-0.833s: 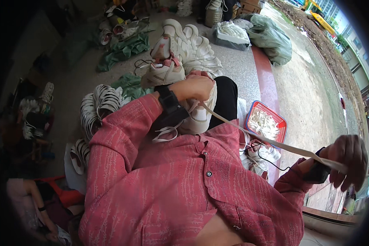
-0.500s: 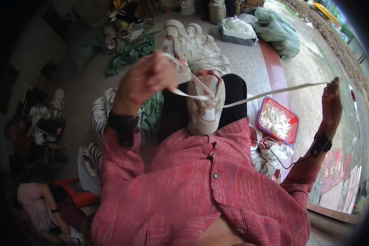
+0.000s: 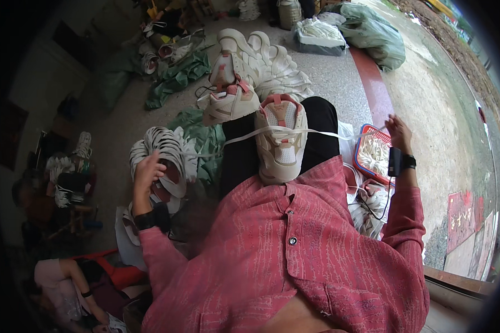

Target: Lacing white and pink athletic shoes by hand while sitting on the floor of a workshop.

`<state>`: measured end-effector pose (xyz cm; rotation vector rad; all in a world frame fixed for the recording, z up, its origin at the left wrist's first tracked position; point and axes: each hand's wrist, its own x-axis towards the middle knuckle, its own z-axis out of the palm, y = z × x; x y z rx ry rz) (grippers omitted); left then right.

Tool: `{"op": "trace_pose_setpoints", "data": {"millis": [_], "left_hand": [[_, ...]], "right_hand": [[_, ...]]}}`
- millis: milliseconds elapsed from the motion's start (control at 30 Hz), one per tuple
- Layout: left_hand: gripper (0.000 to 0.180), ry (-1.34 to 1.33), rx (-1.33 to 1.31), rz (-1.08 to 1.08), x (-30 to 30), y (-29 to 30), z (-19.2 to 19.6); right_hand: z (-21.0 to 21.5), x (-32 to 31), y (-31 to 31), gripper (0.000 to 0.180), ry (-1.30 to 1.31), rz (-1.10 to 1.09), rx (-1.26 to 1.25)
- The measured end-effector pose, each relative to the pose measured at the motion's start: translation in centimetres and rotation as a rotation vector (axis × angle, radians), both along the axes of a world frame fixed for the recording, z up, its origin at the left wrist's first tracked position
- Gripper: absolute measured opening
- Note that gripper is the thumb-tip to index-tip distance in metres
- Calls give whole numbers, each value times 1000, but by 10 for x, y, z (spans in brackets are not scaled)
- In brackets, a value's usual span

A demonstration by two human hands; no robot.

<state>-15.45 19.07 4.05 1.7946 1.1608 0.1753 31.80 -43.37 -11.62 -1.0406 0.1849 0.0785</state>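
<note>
A beige and white sneaker [image 3: 282, 162] with a pink tongue loop lies across my lap between my black-trousered knees. Its flat white shoelace [image 3: 243, 137] is stretched out to both sides over the tongue. My left hand [image 3: 148, 173], fingers pinched, holds one end beside a stack of shoe parts. Out to the right, my right hand [image 3: 400, 135] grips the other end above a basket. A second beige sneaker [image 3: 231, 105] with pink lining rests by my left knee, its lower part partly hidden.
The red and blue basket [image 3: 374, 176] full of white laces stands at my right. White shoe uppers [image 3: 280, 66] are heaped ahead, and a stack of striped uppers [image 3: 160, 145] sits at left. Green sacks [image 3: 178, 82] lie on the floor. Another person [image 3: 66, 277] sits at lower left.
My left hand has come down and outward to the left; my right hand has moved down and inward. The lace now runs nearly level across the shoe, and the second sneaker shows more fully.
</note>
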Motion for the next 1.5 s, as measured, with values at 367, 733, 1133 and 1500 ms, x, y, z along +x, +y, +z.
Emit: {"op": "trace_pose_setpoints", "data": {"millis": [367,733,1133,1500], "left_hand": [[15,-798,705,-1078,210,-203,-9],[8,-519,113,-1144,245,-207,-22],[10,-511,289,-1261,245,-212,-19],[9,-446,328,-1315,252,-209,-21]], "right_hand": [[105,-153,202,12,-1154,669,-1033],[102,-164,194,18,-664,1007,-694],[109,-180,197,20,-320,915,-702],[103,-156,201,9,22,1070,-361]]}}
